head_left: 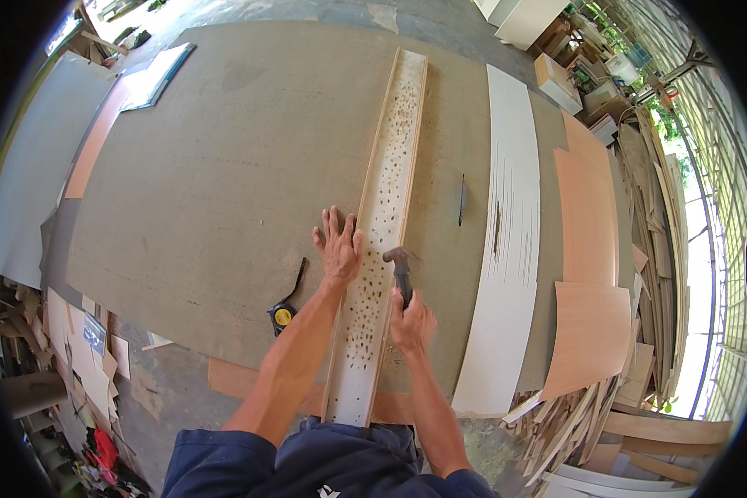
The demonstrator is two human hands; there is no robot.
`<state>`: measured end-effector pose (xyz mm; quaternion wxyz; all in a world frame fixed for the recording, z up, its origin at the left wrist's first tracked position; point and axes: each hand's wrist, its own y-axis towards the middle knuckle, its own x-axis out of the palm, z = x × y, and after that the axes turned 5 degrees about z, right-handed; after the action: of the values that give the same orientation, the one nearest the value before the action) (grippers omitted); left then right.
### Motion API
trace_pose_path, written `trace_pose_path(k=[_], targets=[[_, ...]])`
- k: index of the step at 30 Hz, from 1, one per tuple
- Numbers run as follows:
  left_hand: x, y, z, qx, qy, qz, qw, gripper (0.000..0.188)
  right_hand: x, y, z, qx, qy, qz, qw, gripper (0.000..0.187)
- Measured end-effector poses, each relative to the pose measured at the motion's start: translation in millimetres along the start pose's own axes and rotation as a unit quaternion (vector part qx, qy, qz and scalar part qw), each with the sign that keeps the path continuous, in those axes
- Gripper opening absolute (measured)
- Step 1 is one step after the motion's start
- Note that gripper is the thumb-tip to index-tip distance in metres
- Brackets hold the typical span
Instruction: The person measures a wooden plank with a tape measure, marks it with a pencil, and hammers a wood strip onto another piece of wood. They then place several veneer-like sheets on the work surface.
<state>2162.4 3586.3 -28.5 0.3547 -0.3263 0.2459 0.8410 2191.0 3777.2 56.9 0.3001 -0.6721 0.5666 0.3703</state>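
Specks (367, 336) dot the trough (350, 405); right hand (412, 324) grips a hammer (402, 272) nearby.

The claw hammer (401, 272) had a dull metal head and matt grip. From where I stood, the long trough (386, 207) showed raw wooden edges and a pale, pocked face. The tabletop (249, 166) looked matt, the white panel (506, 324) smooth but scored, the shirt (340, 469) cloth.
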Motion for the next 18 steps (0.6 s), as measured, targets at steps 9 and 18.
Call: trace_pose_path(k=[9, 18], targets=[[-3.3, -2.0, 5.8, -0.021, 0.014, -0.004, 1.000, 0.048, 28.6, 29.7, -10.0, -0.085, -0.043, -0.002, 0.995, 0.041], [0.8, 1.6, 7.2, 0.009, 0.057, 0.016, 0.998, 0.047, 27.9, 59.0, -21.1, -0.019, -0.041, 0.011, 0.999, 0.042]])
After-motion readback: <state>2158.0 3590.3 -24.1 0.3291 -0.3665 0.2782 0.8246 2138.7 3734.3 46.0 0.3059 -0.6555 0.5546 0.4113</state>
